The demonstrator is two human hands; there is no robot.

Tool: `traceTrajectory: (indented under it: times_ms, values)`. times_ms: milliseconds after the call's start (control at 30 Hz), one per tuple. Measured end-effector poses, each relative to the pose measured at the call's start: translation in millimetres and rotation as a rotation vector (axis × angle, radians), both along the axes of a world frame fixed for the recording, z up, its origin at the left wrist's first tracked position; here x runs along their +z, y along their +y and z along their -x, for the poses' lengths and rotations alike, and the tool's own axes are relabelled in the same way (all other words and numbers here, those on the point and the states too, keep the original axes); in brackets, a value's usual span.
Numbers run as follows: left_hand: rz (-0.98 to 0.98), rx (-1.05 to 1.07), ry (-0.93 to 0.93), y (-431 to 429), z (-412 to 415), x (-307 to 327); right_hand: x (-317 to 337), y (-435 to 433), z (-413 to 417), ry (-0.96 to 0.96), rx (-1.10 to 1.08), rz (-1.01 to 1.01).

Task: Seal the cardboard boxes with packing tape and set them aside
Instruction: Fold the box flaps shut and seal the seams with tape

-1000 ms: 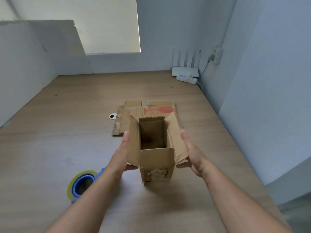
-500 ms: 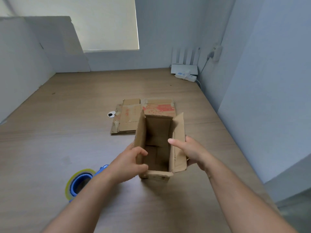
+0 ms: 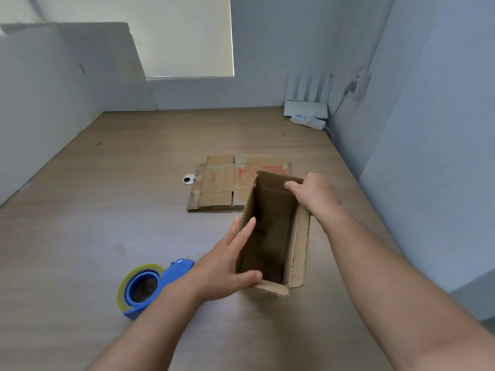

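On tabletop point(image 3: 107, 210), left grip point(image 3: 222, 266) flat-fingered vs open box point(image 3: 270, 223), right grip point(image 3: 313, 194) curled on far flap point(image 3: 276, 179): prob flap-folding step; next needs flaps shut, then tape dispenser point(image 3: 150, 287).

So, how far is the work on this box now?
Done: nothing sealed; the box stands open on the table. In hand: the left hand presses its left wall, the right hand grips its far edge. Left: close the flaps, take the tape dispenser, tape it, set it aside; the flattened cardboard also waits.
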State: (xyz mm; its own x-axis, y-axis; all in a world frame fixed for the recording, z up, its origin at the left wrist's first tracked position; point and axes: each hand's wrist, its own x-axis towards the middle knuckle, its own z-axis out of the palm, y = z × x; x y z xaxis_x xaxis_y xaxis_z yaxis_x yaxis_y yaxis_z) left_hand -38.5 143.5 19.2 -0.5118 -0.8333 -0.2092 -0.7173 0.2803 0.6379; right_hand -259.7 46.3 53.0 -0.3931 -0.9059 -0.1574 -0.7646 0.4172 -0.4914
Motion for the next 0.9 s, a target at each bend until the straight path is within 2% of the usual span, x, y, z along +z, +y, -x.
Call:
traceTrajectory:
  times_ms: [133,233,367,467,567,700,900]
  values:
    - [0.044,0.108,0.129,-2,-2,-7,3,35,-18,-0.164,0.022,0.051]
    - [0.048,0.185,0.177,-2,-4,-8,-1,79,-32,-0.046,0.061,-0.009]
    - [-0.097,0.426,0.277,-6,-1,-10,-15,117,-49,0.072,0.158,-0.051]
    - [-0.207,0.539,0.33,-15,-4,-16,-17,119,-49,0.098,0.113,-0.042]
    - [-0.255,0.534,0.371,-12,-7,-15,-18,119,-43,0.132,0.053,-0.043]
    - [-0.22,0.499,0.372,9,-5,-11,-6,131,-46,0.189,0.02,0.035]
    - [-0.017,0.594,0.407,48,-7,15,27,158,-60,0.229,0.116,0.298]
